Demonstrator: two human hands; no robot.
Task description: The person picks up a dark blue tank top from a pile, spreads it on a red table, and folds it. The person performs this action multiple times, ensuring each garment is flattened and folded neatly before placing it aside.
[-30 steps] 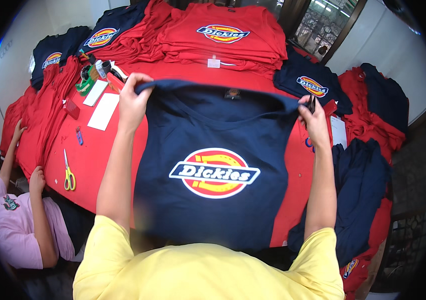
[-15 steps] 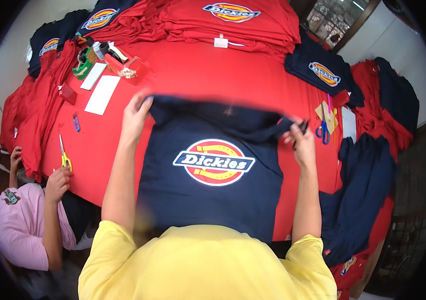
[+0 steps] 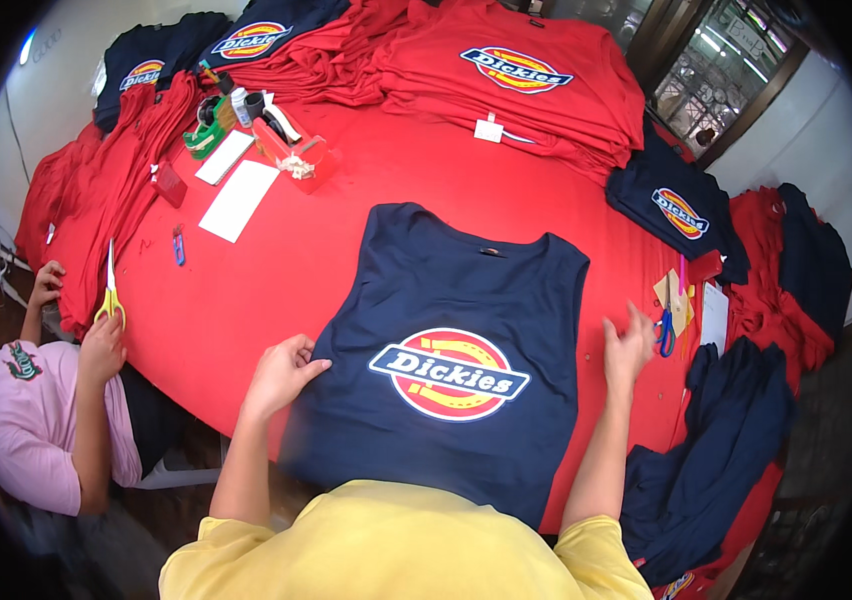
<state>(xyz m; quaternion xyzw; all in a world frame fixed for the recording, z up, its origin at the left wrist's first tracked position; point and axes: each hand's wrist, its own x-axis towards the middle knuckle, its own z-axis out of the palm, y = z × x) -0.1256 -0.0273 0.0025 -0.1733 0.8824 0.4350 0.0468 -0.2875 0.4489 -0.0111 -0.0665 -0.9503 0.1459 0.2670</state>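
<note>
A navy sleeveless shirt [image 3: 466,290] lies flat in front of me, its neckline away from me and a colourful printed emblem on its chest. At its left edge, my left hand [image 3: 284,375] is closed, thumb and fingers pinching the fabric near the side. My right hand [image 3: 629,348] is off the shirt, just beyond its right edge, with fingers apart and nothing in them. Beside that hand lie blue-handled scissors [image 3: 666,333] on a tan piece of paper. The shirt's lower end is hidden behind my yellow-clad body.
The table has a red cover [image 3: 326,240]. Stacks of red shirts [image 3: 546,120] and navy shirts [image 3: 681,200] line its far side. A crumpled navy garment [image 3: 706,450] lies at right. At left, a co-worker in pink [image 3: 31,425] holds yellow-handled scissors [image 3: 111,300]. White paper [image 3: 238,202] lies beyond.
The shirt's upper end, held up by both hands before, now lies spread on the table. My left hand has come down to its side; the right has let go and moved nearer me.
</note>
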